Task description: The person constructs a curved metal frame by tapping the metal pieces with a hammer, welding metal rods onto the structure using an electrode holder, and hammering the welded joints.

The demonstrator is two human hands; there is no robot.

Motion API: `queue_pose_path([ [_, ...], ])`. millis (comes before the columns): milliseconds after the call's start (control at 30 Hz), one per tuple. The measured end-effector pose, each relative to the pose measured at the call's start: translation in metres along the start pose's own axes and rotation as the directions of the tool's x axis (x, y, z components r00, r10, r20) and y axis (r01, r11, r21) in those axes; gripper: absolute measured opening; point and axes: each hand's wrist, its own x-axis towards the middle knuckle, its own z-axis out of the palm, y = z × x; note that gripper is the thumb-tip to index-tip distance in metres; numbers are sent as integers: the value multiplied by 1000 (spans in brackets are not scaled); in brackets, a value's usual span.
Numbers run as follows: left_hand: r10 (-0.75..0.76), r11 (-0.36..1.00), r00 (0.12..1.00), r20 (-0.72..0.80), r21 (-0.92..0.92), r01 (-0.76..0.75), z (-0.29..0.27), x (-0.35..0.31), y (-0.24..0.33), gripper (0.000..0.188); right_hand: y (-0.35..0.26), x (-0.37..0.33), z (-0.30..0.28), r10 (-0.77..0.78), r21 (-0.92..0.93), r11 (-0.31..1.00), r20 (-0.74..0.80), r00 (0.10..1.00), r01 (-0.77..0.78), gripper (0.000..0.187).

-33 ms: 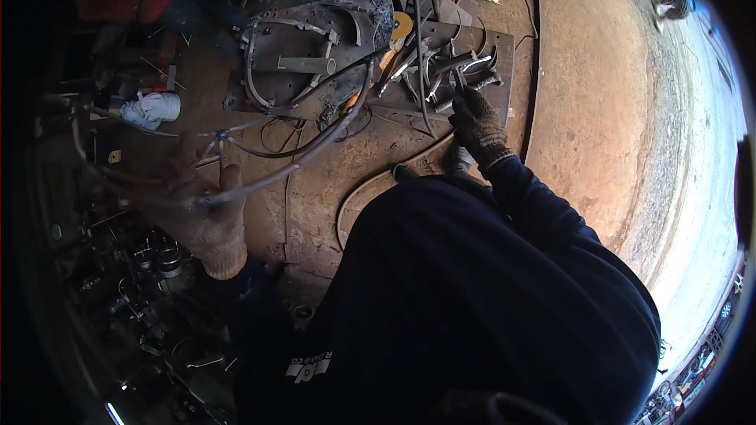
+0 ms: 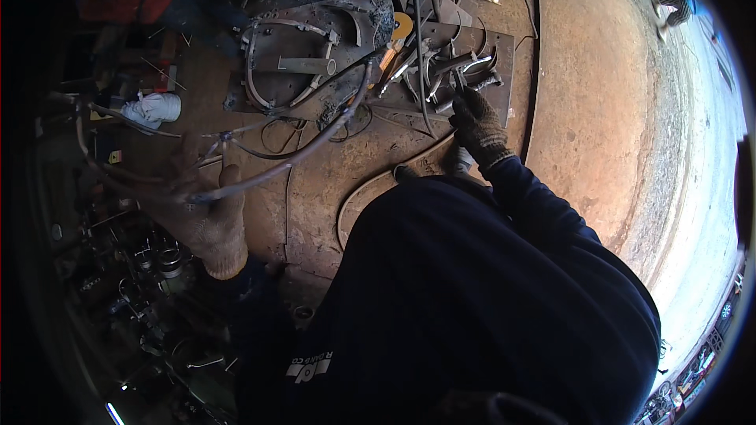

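Holding a bent metal frame above the brown floor, the gloved left hand is wrapped round it, while the gloved right hand grips some dark tool by the steel plate, kinda too dim to say what.

Shadow and blur obscure the fingers of the left hand.
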Motion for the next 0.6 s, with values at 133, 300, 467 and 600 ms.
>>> queue_pose_path([
  [133, -401, 749, 904, -150, -622, 229, 20, -25, 5, 90, -2, 0, 3, 171, 113, 979, 3, 985, -170, 59],
  [300, -630, 381, 776, 33, -857, 345, 33, -32, 16, 82, -8, -1, 1, 200, 85, 976, 6, 980, -200, 60],
  [467, -619, 155, 752, 229, -902, 403, 53, -50, -1, 69, -10, 17, 9, 118, 135, 982, 120, 986, -134, 58],
  [600, -661, -372, 636, 399, -910, 184, 82, -90, -24, 61, -29, 44, 32, -436, -495, 617, 432, 790, 612, 47],
])
